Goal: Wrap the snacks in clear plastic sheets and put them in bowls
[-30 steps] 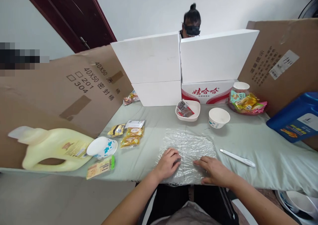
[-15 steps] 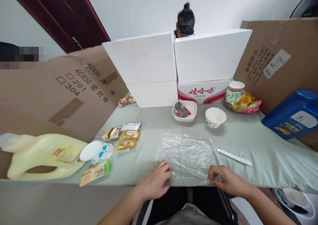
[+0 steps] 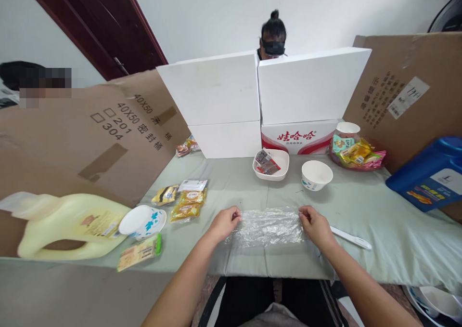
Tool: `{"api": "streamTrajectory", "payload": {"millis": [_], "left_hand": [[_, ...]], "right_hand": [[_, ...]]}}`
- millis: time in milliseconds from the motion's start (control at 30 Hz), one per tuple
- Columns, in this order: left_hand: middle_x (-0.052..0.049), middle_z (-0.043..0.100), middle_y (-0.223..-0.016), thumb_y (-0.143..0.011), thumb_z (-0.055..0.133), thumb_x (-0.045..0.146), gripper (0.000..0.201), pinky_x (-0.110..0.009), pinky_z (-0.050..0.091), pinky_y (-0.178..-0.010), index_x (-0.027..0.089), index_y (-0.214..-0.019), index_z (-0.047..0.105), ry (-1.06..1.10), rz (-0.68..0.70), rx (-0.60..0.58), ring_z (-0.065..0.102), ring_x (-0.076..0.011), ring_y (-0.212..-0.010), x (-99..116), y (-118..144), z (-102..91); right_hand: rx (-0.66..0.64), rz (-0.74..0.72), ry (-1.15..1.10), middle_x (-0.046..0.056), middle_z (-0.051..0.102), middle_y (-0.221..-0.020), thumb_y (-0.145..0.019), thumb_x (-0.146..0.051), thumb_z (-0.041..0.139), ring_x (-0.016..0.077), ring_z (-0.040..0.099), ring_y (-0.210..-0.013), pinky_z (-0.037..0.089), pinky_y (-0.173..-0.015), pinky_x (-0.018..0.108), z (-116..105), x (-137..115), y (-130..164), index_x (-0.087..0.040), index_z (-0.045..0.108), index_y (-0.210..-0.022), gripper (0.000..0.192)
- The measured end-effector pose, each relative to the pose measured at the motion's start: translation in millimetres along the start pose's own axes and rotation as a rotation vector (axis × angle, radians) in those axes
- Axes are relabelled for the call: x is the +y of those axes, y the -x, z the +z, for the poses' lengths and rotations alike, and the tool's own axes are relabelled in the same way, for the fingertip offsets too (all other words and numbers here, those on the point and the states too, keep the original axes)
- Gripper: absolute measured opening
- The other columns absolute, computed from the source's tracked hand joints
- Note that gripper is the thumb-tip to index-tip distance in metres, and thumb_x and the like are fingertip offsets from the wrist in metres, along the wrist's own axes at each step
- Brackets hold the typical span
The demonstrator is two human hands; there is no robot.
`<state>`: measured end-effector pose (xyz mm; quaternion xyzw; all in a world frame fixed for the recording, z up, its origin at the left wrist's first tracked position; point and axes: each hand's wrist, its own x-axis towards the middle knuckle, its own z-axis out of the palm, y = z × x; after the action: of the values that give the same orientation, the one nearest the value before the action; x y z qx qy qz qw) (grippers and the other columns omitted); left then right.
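Left hand (image 3: 224,222) pinching left edge of plastic wrap sheet (image 3: 267,226) — right hand (image 3: 315,226) pinching right edge. Both grips closed on it, sheet stretched between them, low over the table (image 3: 390,221). White pen (image 3: 351,237) just right of right grip, empty bowl (image 3: 316,175) beyond it.

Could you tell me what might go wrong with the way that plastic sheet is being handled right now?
The left hand and right hand pinch the thin plastic sheet only at its two corners, so it may cling to itself and wrinkle instead of lying flat. The white pen-like tool lies just beside the right hand and could be knocked along the green cloth.
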<state>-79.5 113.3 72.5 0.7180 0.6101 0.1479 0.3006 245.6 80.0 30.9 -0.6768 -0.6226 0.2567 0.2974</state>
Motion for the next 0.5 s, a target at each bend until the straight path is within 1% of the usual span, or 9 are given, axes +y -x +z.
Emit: {"api": "streamTrajectory", "payload": {"millis": [67, 200, 267, 333, 367, 433, 500], "left_hand": [[0.0, 0.064, -0.075, -0.078, 0.057, 0.017, 0.008, -0.024, 0.039, -0.066, 0.019, -0.084, 0.061, -0.046, -0.045, 0.045, 0.058, -0.0153, -0.071, -1.8, -1.0, 6.9], [0.0, 0.067, -0.079, -0.081, 0.06, 0.016, 0.013, -0.023, 0.04, -0.068, 0.02, -0.093, 0.061, -0.079, -0.115, 0.106, 0.06, -0.0149, -0.072, -5.6, 4.4, 15.1], [0.0, 0.067, -0.081, -0.082, 0.06, 0.017, 0.015, -0.023, 0.041, -0.069, 0.021, -0.097, 0.061, -0.122, -0.139, 0.129, 0.062, -0.0148, -0.074, -7.0, 6.8, 15.3], [-0.001, 0.068, -0.083, -0.083, 0.061, 0.017, 0.018, -0.025, 0.043, -0.072, 0.021, -0.101, 0.062, -0.196, -0.153, 0.151, 0.063, -0.0164, -0.077, -7.3, 8.5, 13.5], [-0.003, 0.068, -0.086, -0.083, 0.061, 0.017, 0.02, -0.026, 0.044, -0.074, 0.02, -0.103, 0.061, -0.249, -0.157, 0.183, 0.063, -0.0181, -0.08, -6.6, 9.3, 12.6], [-0.008, 0.067, -0.094, -0.084, 0.06, 0.016, 0.025, -0.032, 0.046, -0.078, 0.017, -0.108, 0.061, -0.376, -0.145, 0.306, 0.063, -0.0227, -0.087, -2.2, 11.3, 12.9], [-0.012, 0.065, -0.099, -0.085, 0.057, 0.015, 0.023, -0.037, 0.047, -0.081, 0.014, -0.107, 0.062, -0.471, -0.063, 0.447, 0.061, -0.0264, -0.094, 7.0, 14.3, 19.2]], "right_hand": [[0.027, 0.0, 0.051, 0.006, 0.069, -0.085, -0.086, -0.034, 0.042, 0.0232, 0.066, -0.08, 0.047, -0.074, 0.035, 4.7, -4.2, -5.8, -0.021, 0.058, -0.103, 0.027], [0.047, -0.01, 0.139, 0.008, 0.069, -0.091, -0.087, -0.03, 0.043, 0.0246, 0.065, -0.085, 0.047, -0.075, 0.036, 14.3, -5.5, -7.2, -0.018, 0.057, -0.11, 0.03], [0.069, -0.046, 0.213, 0.009, 0.068, -0.096, -0.088, -0.029, 0.043, 0.0242, 0.065, -0.087, 0.047, -0.075, 0.035, 19.0, -2.3, -5.8, -0.017, 0.056, -0.114, 0.032], [0.104, -0.112, 0.294, 0.01, 0.068, -0.1, -0.088, -0.027, 0.044, 0.0233, 0.065, -0.088, 0.048, -0.075, 0.034, 22.9, 1.7, -4.4, -0.016, 0.055, -0.116, 0.032], [0.122, -0.146, 0.327, 0.01, 0.068, -0.102, -0.089, -0.027, 0.044, 0.0226, 0.065, -0.088, 0.049, -0.075, 0.033, 24.4, 3.4, -3.7, -0.016, 0.055, -0.116, 0.031], [0.148, -0.196, 0.374, 0.01, 0.067, -0.106, -0.09, -0.026, 0.043, 0.0212, 0.065, -0.086, 0.049, -0.073, 0.032, 27.1, 5.5, -2.6, -0.017, 0.055, -0.116, 0.03], [0.158, -0.219, 0.417, 0.009, 0.066, -0.108, -0.091, -0.025, 0.042, 0.0204, 0.066, -0.085, 0.049, -0.07, 0.031, 29.7, 5.2, -1.3, -0.017, 0.055, -0.117, 0.029]]}}
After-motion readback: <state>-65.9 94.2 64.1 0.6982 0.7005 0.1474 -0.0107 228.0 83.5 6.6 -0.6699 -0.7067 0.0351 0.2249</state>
